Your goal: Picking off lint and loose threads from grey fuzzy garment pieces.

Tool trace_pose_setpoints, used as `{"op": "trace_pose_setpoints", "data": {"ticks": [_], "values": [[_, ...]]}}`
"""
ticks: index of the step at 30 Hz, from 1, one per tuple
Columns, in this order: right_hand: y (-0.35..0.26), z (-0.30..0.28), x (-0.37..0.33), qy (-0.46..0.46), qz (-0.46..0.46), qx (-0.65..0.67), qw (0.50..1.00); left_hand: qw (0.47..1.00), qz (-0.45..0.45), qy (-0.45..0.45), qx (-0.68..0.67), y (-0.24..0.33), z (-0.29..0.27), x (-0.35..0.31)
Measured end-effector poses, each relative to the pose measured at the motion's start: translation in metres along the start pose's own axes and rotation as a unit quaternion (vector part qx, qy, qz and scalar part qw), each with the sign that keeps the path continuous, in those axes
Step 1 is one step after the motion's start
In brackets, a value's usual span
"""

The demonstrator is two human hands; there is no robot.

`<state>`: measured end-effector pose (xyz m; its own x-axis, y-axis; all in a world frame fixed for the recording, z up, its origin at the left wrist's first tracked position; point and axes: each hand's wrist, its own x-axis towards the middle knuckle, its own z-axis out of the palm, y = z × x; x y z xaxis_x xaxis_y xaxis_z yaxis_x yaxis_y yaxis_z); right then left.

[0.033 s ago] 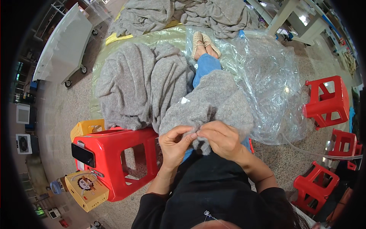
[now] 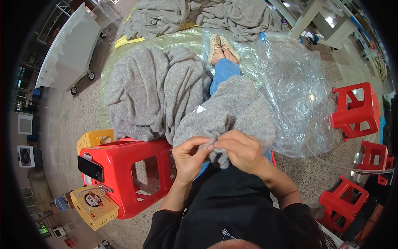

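A fuzzy grey knit garment lies bunched across my lap, with a small white tag on it. My left hand pinches a bit of its near edge between thumb and forefinger. Right beside it, my right hand is closed in a pinch at the same spot, fingertips touching the left thumb. Whether a small tool or thread sits between the right fingertips is too small to make out. To the left, a heap of similar grey knitwear rests against the lap piece.
A red stool at my left carries a phone and a small metal tool; a yellow box stands against it. Clear plastic sheeting covers the floor ahead. Red stools stand at right, a white wheeled cart far left.
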<state>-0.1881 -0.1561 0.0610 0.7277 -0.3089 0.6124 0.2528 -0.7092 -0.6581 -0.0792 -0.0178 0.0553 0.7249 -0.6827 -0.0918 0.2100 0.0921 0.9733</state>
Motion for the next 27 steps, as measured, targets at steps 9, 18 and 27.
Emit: {"op": "trace_pose_setpoints", "data": {"ticks": [9, 18, 27], "values": [[0.012, -0.022, 0.03, -0.304, 0.186, 0.148, 0.923, 0.98, 0.05, -0.168, 0.093, -0.001, -0.017, 0.005], [-0.007, -0.006, 0.008, -0.19, 0.202, 0.115, 0.954, 0.974, 0.131, -0.07, 0.171, -0.002, -0.006, -0.001], [-0.008, 0.023, -0.012, 0.078, 0.016, -0.127, 0.989, 0.957, 0.224, 0.036, 0.182, -0.009, 0.011, -0.013]]}}
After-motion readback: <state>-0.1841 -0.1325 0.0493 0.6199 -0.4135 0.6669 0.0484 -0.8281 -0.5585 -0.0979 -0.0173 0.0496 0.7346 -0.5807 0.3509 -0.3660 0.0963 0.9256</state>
